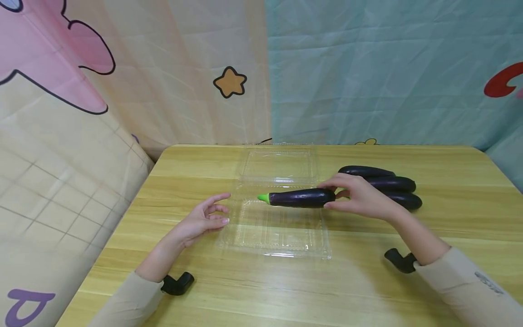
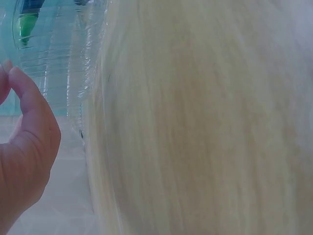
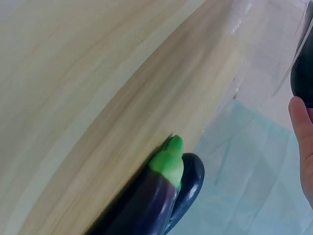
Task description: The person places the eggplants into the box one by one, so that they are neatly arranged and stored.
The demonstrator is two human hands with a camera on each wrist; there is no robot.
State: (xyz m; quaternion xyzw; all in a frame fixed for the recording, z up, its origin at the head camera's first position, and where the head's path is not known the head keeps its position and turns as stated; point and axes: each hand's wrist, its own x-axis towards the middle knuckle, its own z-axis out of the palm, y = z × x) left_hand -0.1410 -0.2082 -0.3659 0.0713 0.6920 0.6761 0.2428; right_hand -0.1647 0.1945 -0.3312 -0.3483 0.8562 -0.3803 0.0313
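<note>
In the head view my right hand (image 1: 355, 195) pinches a dark purple eggplant (image 1: 302, 198) by its rounded end. The eggplant lies level, its green stem (image 1: 263, 198) pointing left, over a clear plastic clamshell box (image 1: 282, 252). Fingertips of that hand (image 3: 304, 142) also show against the dark end in the right wrist view. My left hand (image 1: 202, 220) is beside the box's left edge, fingers loosely bent and nothing in them. From the left wrist, the left hand (image 2: 32, 142) appears below the ribbed plastic wall, with the green stem (image 2: 27, 27) beyond it.
Three more eggplants (image 1: 394, 184) lie together on the wooden table (image 1: 261, 295), right of the box and partly behind the right hand. The box's lid (image 1: 279, 163) lies folded back toward the rear edge. A patterned curtain (image 1: 351, 91) hangs behind the table.
</note>
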